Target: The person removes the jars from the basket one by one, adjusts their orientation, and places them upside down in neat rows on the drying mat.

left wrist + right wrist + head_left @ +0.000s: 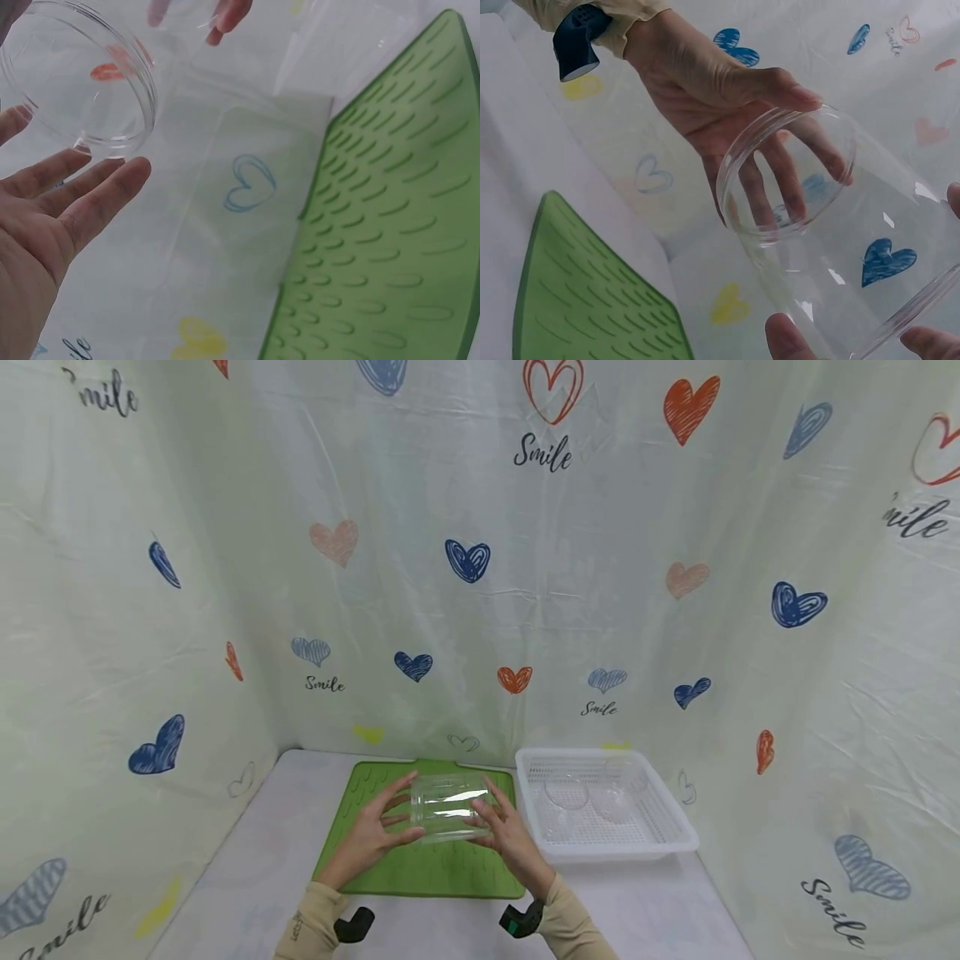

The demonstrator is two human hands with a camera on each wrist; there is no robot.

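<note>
A clear, see-through jar (446,802) lies sideways in the air between both hands, over the green mat (420,877). My left hand (367,839) holds its left end, fingers above and thumb below. At the right end my right hand (517,847) grips the jar, with the thumb lying across its near side. In the left wrist view, spread left fingertips (135,171) sit right at the jar's round rim (154,97). The right wrist view shows the left hand (697,90) around the ringed end, and right fingertips (784,334) at the opposite end.
To the right of the mat stands a white perforated basket (678,835) with clear round containers (611,797) inside. The mat has raised ridges and lies on a white table (247,868). Curtains printed with hearts (468,560) enclose the back and both sides.
</note>
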